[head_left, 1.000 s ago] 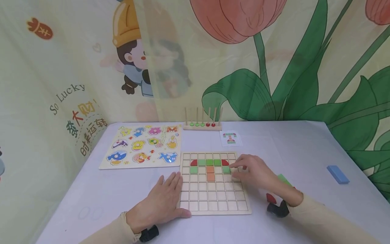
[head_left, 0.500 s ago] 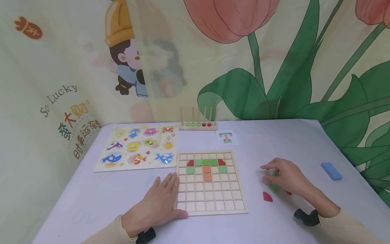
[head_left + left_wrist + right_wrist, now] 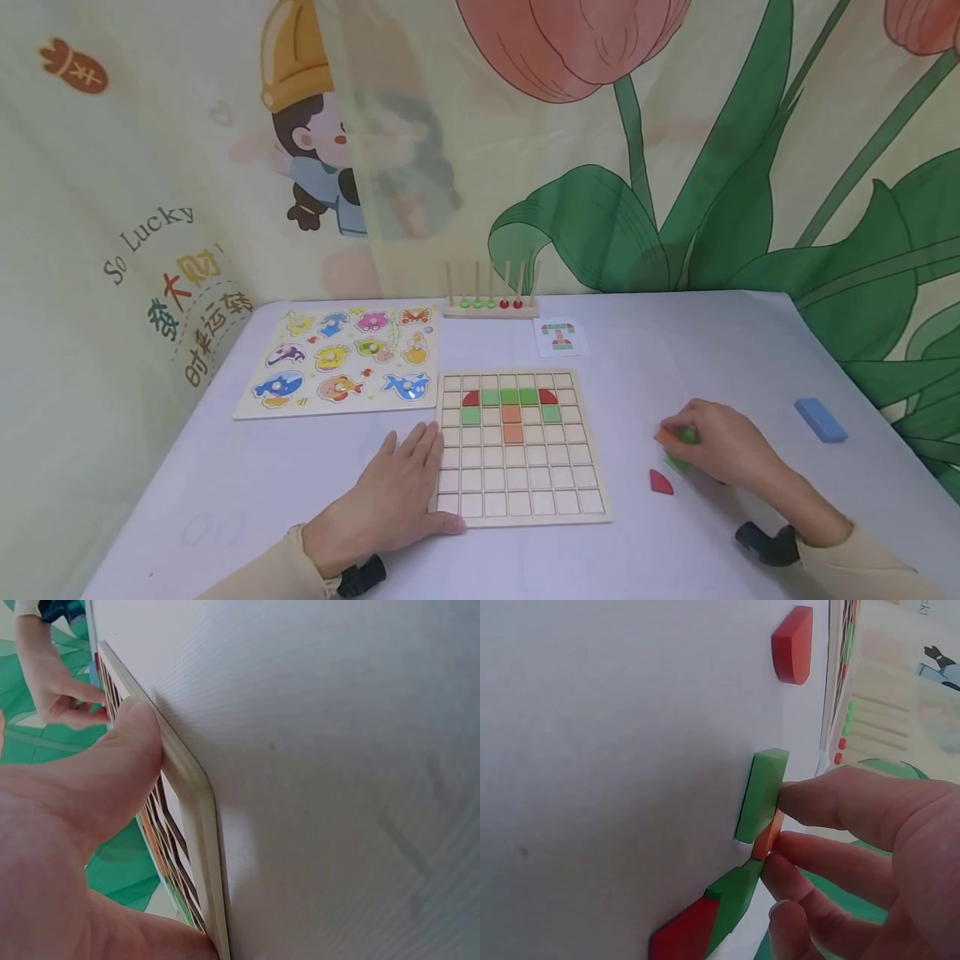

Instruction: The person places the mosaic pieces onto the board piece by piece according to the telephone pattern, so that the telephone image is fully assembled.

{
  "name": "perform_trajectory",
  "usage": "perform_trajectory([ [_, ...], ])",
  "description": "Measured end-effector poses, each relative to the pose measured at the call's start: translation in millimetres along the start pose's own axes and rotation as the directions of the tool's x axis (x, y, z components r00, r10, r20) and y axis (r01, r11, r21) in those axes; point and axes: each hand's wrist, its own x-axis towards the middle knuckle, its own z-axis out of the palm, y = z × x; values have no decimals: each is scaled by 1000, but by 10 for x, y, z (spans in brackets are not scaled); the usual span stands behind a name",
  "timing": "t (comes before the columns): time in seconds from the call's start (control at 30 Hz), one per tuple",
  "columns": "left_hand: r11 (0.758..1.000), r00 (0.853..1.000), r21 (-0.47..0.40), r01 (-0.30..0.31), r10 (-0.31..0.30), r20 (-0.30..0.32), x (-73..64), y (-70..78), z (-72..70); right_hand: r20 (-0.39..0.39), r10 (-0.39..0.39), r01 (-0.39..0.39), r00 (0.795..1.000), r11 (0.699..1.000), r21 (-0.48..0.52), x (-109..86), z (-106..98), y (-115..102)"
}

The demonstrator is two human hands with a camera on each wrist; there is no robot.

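My left hand (image 3: pixel 382 500) lies flat along the left edge of a wooden grid board (image 3: pixel 540 479), thumb at its front corner. Red, green and orange pieces fill several squares in the board's upper rows. Right of the board, my right hand (image 3: pixel 723 442) pinches an orange block (image 3: pixel 767 838) between thumb and fingers. A light green block (image 3: pixel 763 791) lies right beside it in the right wrist view. A darker green piece (image 3: pixel 735 896) and a red piece (image 3: pixel 686 930) lie behind, mostly hidden in the head view. One red quarter-round block (image 3: pixel 661 482) lies nearer the board.
An animal knob puzzle (image 3: pixel 356 390) lies at the back left. Behind the grid board stand a bead-peg rack (image 3: pixel 491 309) and a pattern card (image 3: pixel 577 346). A blue block (image 3: pixel 821 419) sits far right on the white table.
My right hand has left the board's right side, moved right to the loose pieces and now pinches an orange block. My left hand stays at the board's edge.
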Motion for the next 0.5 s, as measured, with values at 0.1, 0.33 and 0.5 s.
perform_trajectory([
  [0.1,1000,1000,-2,-3,3,-2,-1,0,-2,2,-21,21,1000,1000,-10,9,5,-24],
  [0.33,1000,1000,0,-4,4,-1,7,-3,1,3,-76,76,997,997,31,-4,39,-67],
  [0.5,1000,1000,0,-11,11,-16,8,-9,12,-16,-133,134,991,990,36,-3,58,-108],
])
